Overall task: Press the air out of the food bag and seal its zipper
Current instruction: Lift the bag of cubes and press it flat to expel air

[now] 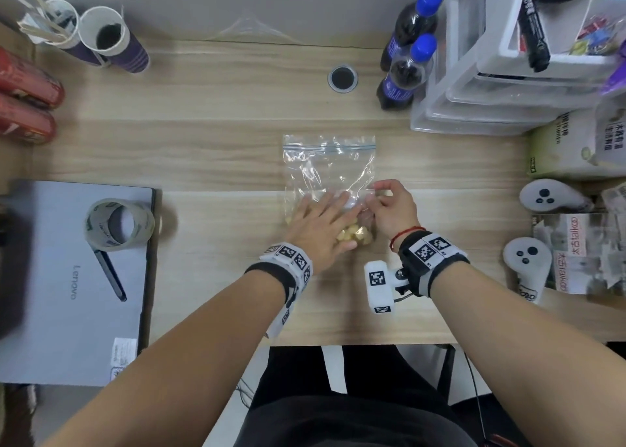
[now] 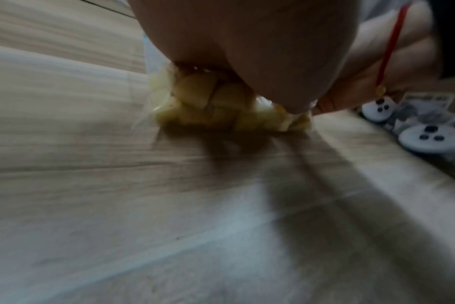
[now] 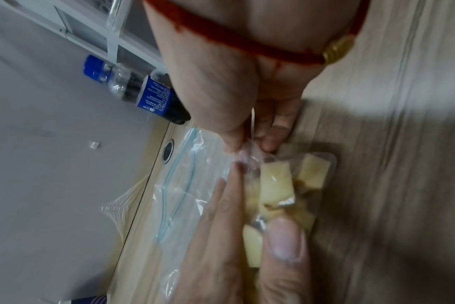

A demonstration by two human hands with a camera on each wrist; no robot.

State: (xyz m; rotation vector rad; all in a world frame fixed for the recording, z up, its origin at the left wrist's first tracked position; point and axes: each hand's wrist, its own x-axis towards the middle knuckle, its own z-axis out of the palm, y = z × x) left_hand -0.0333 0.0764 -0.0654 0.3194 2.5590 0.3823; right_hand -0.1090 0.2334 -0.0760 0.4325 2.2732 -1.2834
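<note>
A clear zip bag (image 1: pixel 330 169) lies flat at the middle of the wooden desk (image 1: pixel 216 162), its blue zipper strip (image 1: pixel 328 147) at the far end. Yellow food pieces (image 1: pixel 354 235) bunch at its near end. My left hand (image 1: pixel 323 221) presses flat on the lower half of the bag with straight fingers, over the food. My right hand (image 1: pixel 376 191) pinches the bag's right edge between thumb and fingers. The right wrist view shows that pinch (image 3: pixel 249 147), the left hand's fingers (image 3: pixel 221 216) lying on the plastic, and the food pieces (image 3: pixel 275 183). Under the left palm (image 2: pixel 247 51), the food pieces (image 2: pixel 216 107) are squashed.
A closed laptop (image 1: pixel 50 277) with a tape roll (image 1: pixel 118 225) and pen lies at left. Two blue-capped bottles (image 1: pixel 403 70) and a drawer unit (image 1: pixel 491 84) stand at back right. Two white controllers (image 1: pixel 526 263) lie at right. Paper cups (image 1: pixel 108 37) stand at back left.
</note>
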